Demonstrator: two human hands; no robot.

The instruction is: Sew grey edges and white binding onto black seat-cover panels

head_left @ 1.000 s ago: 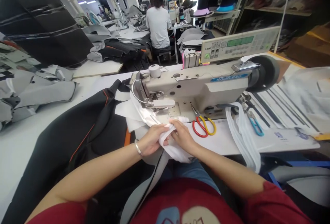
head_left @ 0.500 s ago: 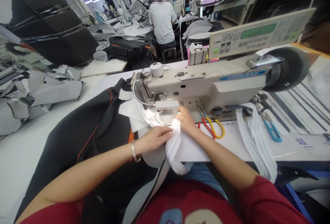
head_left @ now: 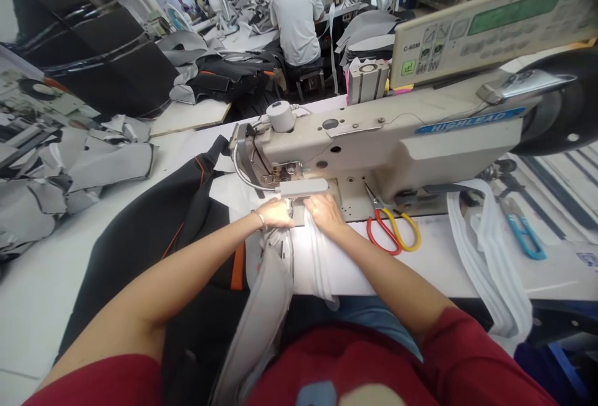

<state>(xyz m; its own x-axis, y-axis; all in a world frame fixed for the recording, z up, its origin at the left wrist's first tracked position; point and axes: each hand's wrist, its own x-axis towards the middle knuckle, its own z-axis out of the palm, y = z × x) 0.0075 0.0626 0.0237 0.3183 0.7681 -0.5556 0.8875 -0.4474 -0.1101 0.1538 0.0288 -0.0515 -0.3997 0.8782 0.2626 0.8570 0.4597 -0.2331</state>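
A beige sewing machine [head_left: 374, 144] stands on the white table [head_left: 37, 281]. My left hand [head_left: 276, 213] and my right hand [head_left: 323, 212] lie side by side just in front of the needle, fingers pressed down on a white fabric strip [head_left: 322, 263] that runs off the table edge toward my lap. A grey fabric piece [head_left: 261, 319] hangs below my left hand. A black cover with orange seams [head_left: 159, 238] spreads out to the left of the machine.
Red and yellow scissors [head_left: 395, 235] lie right of my hands, blue snips [head_left: 527, 238] further right beside hanging white strips [head_left: 490, 269]. Grey fabric pieces [head_left: 70, 175] pile up at the left. A person in a white shirt [head_left: 295, 10] sits at a far table.
Both hands moved forward from the table edge to the needle area, carrying the white strip with them and laying it flat under the machine head. The camera leaned closer.
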